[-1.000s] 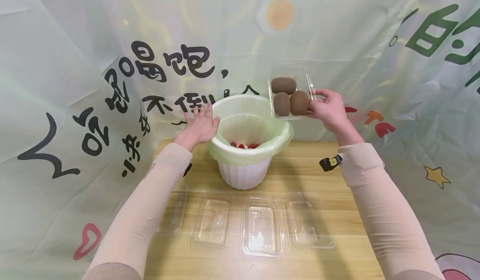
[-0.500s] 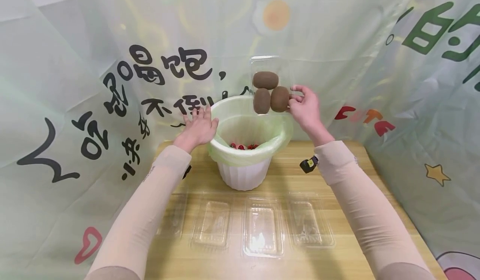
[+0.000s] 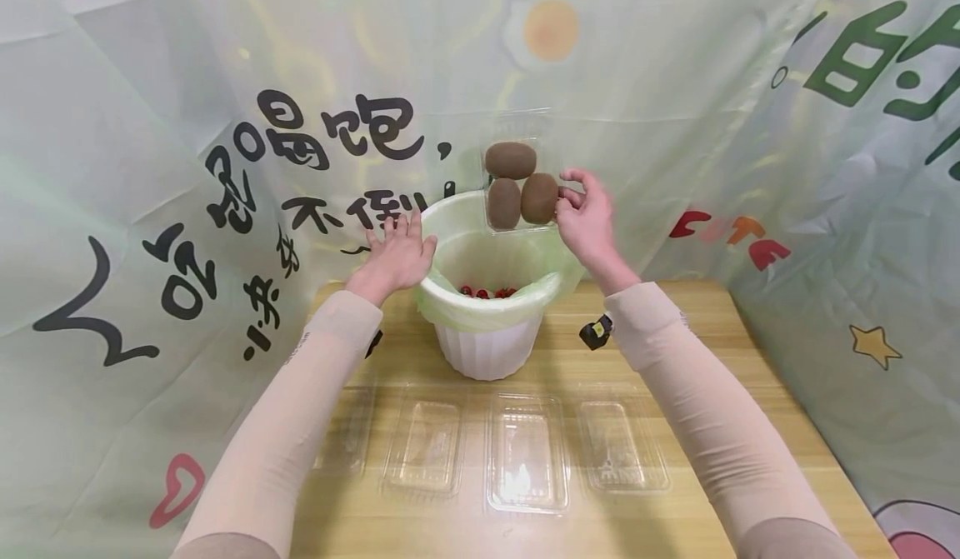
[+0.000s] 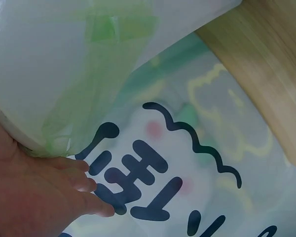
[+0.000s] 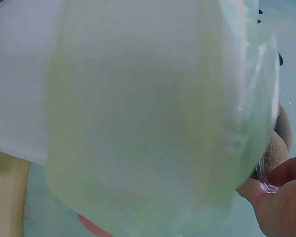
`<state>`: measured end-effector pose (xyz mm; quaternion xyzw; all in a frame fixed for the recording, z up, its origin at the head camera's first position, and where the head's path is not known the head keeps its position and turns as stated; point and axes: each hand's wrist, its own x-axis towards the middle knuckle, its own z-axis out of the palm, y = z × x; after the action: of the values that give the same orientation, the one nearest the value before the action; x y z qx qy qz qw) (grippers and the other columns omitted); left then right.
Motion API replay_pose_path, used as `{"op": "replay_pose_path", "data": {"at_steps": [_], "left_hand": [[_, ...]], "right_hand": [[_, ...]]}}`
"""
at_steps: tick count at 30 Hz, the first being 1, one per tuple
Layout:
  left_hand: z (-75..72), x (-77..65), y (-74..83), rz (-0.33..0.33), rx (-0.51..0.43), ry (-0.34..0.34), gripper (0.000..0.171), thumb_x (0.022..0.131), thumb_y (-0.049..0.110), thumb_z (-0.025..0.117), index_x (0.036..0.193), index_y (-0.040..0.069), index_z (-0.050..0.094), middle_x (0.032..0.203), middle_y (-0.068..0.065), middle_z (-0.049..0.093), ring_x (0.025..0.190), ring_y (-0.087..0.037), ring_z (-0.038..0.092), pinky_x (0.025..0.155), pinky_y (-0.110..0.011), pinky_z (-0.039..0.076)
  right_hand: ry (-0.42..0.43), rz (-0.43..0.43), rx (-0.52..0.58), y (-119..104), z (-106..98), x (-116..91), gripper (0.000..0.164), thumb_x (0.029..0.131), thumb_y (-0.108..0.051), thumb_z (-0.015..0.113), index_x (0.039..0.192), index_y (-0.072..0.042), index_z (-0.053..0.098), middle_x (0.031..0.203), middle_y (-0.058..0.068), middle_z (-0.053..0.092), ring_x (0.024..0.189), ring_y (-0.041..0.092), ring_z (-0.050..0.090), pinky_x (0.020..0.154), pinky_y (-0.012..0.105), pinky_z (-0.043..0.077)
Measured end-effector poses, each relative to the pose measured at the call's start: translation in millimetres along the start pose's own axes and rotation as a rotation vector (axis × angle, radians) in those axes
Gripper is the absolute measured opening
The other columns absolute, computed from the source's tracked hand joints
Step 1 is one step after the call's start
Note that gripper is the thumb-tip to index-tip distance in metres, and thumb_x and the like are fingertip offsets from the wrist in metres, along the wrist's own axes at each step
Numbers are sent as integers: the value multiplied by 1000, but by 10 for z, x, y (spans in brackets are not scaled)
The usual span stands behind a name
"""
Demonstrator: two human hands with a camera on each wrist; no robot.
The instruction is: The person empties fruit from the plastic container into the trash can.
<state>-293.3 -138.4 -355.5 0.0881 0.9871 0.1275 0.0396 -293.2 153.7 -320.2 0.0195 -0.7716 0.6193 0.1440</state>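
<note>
My right hand (image 3: 588,222) pinches the right edge of a clear plastic box (image 3: 548,149), raised over the back right of a white bin (image 3: 489,351). Three brown kiwis (image 3: 511,161) lie in the box. Part of a kiwi (image 5: 275,150) shows past the bin in the right wrist view. A pale green bag (image 3: 480,319) lines the bin and folds over its rim. Small red fruits (image 3: 483,293) show at the bottom inside. My left hand (image 3: 396,257) rests on the bin's left rim with fingers straight and spread; the left wrist view shows it beside the rim.
Several clear plastic boxes (image 3: 527,505) stand in a row on the wooden table (image 3: 450,530), in front of the bin. A printed cloth (image 3: 645,67) with large black lettering hangs behind and at both sides.
My right hand has carried the box of kiwis leftward, from beside the bin's right rim to over its opening. The left hand has stayed on the rim.
</note>
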Motion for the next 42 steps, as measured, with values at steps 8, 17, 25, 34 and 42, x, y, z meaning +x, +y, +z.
{"op": "replay_pose_path", "data": {"at_steps": [8, 17, 25, 34, 42], "left_hand": [[-5, -10, 22, 3, -6, 3, 75, 112, 46, 19, 168, -1, 3, 174, -31, 7, 162, -52, 1, 124, -77, -4], [-9, -20, 23, 4, -4, 5, 75, 112, 47, 17, 168, -1, 2, 173, -31, 7, 162, -52, 1, 124, -77, -4], [-4, -18, 16, 3, -10, 3, 74, 112, 46, 17, 168, -1, 2, 173, -31, 6, 162, -52, 1, 124, -77, -4], [-5, -7, 15, 3, -14, 4, 74, 112, 45, 19, 168, -1, 2, 173, -32, 7, 161, -52, 1, 124, -77, -4], [-7, -20, 5, 3, -13, 10, 75, 112, 47, 16, 168, -1, 3, 174, -30, 7, 162, -51, 2, 125, -76, -3]], "right_hand": [[45, -38, 9, 79, 54, -2, 42, 98, 3, 47, 139, -5, 57, 141, 20, 67, 121, 13, 67, 72, 15, 49], [47, -116, 60, 108, 97, -17, 40, 101, 3, 50, 140, -4, 57, 139, 21, 68, 126, 21, 67, 88, 18, 50], [47, -192, 74, 161, 132, -8, 38, 102, 5, 51, 139, -1, 57, 139, 23, 68, 133, 25, 65, 103, 25, 54], [67, -296, 82, 194, 181, -7, 36, 102, 5, 50, 136, -1, 58, 139, 20, 69, 134, 22, 65, 102, 22, 54], [105, -378, 107, 214, 240, -12, 35, 102, 9, 50, 134, 1, 60, 133, 22, 71, 129, 27, 68, 93, 17, 54]]}}
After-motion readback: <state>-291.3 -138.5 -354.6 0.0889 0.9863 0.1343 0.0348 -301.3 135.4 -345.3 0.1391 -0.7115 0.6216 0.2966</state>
